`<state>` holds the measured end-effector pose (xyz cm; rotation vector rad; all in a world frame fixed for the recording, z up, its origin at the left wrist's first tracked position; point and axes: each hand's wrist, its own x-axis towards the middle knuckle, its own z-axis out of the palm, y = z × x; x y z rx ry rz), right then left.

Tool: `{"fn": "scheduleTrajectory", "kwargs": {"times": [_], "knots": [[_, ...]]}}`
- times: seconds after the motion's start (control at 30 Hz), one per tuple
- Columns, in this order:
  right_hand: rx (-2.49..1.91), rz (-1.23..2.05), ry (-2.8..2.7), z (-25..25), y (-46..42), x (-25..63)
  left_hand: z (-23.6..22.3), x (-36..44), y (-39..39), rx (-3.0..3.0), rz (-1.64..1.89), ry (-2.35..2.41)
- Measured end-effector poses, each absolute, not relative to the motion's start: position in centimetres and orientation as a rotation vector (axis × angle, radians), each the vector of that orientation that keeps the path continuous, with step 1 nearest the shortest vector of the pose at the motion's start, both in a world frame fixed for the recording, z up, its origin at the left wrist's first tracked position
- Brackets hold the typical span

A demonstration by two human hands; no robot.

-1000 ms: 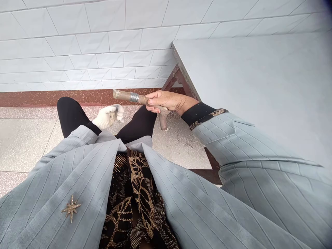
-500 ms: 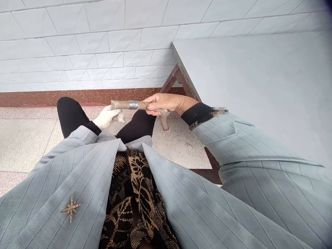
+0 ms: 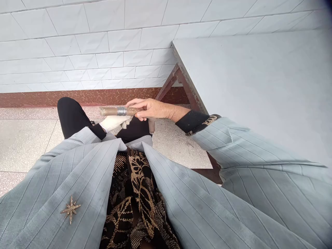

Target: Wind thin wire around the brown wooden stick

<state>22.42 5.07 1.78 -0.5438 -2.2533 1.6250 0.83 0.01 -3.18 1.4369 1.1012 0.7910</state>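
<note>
My bare right hand (image 3: 153, 109) is closed around a brown wooden stick (image 3: 107, 111) in front of my knees. Bright metal wire (image 3: 121, 110) is wound round the stick near its middle. A short stub (image 3: 151, 126) points down below the right hand; the hand covers where it meets the stick. Just under the wire-wound part is my left hand (image 3: 115, 122) in a white knit glove. Its fingers are curled, and what they hold, if anything, is hidden. I cannot tell whether the glove touches the stick.
At right stands a grey-white tabletop (image 3: 249, 90) on reddish-brown legs (image 3: 187, 90). White wall tiles (image 3: 98, 20) rise ahead above a brown skirting strip (image 3: 38, 99). My black-clad knee (image 3: 71, 116) is at left, over the speckled floor (image 3: 26, 138).
My right hand and the stick have shifted left and slightly down towards me. The gloved left hand has slid right, from near the stick's end to below its wire-wound part.
</note>
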Motion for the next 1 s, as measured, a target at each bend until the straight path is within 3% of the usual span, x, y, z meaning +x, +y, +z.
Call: {"fn": "scheduleTrajectory", "kwargs": {"times": [0.13,0.43,1.0], "knots": [[-0.536,1.745,-2.117,1.5,4.7,22.0,-1.9,2.7,-0.8,1.463,0.827,1.156],[-0.427,1.813,-1.553,1.2,5.2,21.6,-1.6,1.8,-0.5,1.141,0.965,0.72],[-0.39,1.894,-1.542,1.0,5.0,21.7,-1.8,0.1,0.0,1.249,0.935,0.82]]}}
